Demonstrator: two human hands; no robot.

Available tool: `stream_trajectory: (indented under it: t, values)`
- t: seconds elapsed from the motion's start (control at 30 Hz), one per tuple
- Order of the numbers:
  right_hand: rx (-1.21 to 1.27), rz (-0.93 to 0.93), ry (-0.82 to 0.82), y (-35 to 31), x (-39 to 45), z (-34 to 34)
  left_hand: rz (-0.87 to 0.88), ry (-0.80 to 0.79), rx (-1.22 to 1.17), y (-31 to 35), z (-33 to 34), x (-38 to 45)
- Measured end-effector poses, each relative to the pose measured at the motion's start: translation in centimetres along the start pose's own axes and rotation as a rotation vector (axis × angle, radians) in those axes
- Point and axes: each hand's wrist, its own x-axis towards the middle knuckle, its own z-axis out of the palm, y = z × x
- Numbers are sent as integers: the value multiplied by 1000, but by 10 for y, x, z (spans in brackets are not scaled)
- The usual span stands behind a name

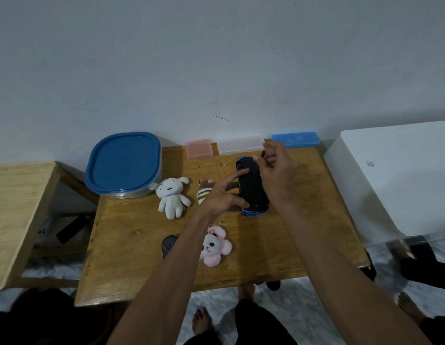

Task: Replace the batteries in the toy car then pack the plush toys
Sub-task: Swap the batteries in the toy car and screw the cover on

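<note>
Bare feet (201, 322) and dark trousers sit lowest in view, with both forearms reaching up over the wooden table (131, 277). Left hand (222, 195) steadies the toy car (251, 188), which lies belly-up near the back of the table, thumb at its near end and forefinger stretched across the underside. Right hand (276, 170) pinches a small dark thing (a screwdriver or a cover piece, I cannot tell) just above the car's far end. I judge the battery swap is at its opening stage; no batteries show. All packing remains: white plush (171, 197), pink-eared plush (215, 246) and a striped plush (204, 192) lie loose. Blue-lidded container (122, 165) stays lidded, and small plastic cases (199, 149) line the wall
</note>
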Motion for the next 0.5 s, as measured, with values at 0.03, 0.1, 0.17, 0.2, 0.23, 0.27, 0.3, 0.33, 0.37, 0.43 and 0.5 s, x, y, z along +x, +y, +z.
stream_trajectory:
  t: [0.03, 0.1, 0.17, 0.2, 0.23, 0.27, 0.3, 0.33, 0.37, 0.43, 0.5]
  values:
    - [-2, -14, 6, 1, 0, 0, 1, -2, 0, 0, 0, 0]
    - [7, -36, 17, 2, 0, 1, 0, 1, -3, 0, 1, -1]
    - [12, -61, 16, 3, -1, 1, 1, 6, -5, 1, 1, 0]
    - [10, -70, 14, 3, -2, 0, 3, 7, -4, 1, 1, 0]
    - [9, -73, 11, 4, -2, 0, 4, 9, -1, 2, 1, 0]
    - [8, -68, 11, 4, -2, 0, 4, 13, 1, 2, 2, 1]
    - [4, -56, 11, 5, -2, 0, 2, 17, 1, 2, 2, 1]
    - [1, -43, 13, 6, -1, 0, 0, 20, 2, 1, 2, 1]
    - [4, -25, 13, 6, -1, 0, -4, 21, 1, 0, 3, 2]
    - [23, 17, 0, 8, -2, -1, -15, 19, -3, -3, 5, 3]
    - [37, 62, -17, 10, -3, -2, -25, 15, -10, -6, 6, 5]
